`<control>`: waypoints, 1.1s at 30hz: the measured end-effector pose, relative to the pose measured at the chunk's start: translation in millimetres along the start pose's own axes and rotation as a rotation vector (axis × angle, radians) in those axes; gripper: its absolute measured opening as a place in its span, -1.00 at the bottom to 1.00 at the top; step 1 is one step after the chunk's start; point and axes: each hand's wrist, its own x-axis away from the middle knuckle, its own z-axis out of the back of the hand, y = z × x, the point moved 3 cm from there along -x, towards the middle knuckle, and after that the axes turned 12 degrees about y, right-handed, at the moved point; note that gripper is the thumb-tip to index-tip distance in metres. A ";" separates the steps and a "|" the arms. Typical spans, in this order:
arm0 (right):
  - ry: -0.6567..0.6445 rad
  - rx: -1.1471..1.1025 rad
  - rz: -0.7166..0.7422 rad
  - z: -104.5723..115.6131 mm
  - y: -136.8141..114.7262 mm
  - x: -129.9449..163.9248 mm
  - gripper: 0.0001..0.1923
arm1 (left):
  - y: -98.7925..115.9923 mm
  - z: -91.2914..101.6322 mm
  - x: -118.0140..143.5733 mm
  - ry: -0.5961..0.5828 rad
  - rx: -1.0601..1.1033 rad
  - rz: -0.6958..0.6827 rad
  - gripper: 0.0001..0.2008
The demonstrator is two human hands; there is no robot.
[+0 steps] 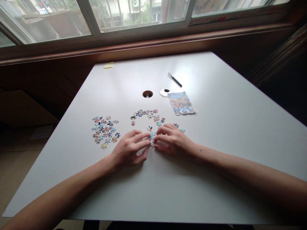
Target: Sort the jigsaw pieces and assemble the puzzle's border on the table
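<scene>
Head view: left hand (130,147) and right hand (171,140) low on white table (216,153), fingertips pinched together on small cluster of joined puzzle pieces (152,136) between them. Loose heap (105,131) further left, second scatter (147,115) just beyond fingers, reference picture (181,103) and pen (175,79) farther back.

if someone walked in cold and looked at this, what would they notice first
Most likely the two hands meeting at the middle of the white table: the left hand and right hand pinch a few joined puzzle pieces between their fingertips. Next, the loose pieces: a dense pile to the left and a thinner scatter just beyond the hands. Farther back lie a colourful picture card and a pen.
</scene>
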 end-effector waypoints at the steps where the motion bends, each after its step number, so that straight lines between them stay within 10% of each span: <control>1: 0.001 0.000 0.004 -0.1 -0.5 -0.4 -0.85 | 0.2 0.0 -0.2 0.002 -0.003 0.000 -0.72; 33: 0.018 -0.083 -0.029 -0.1 -2.7 -4.9 -0.87 | 0.7 0.2 -1.0 -0.007 0.015 0.002 -0.73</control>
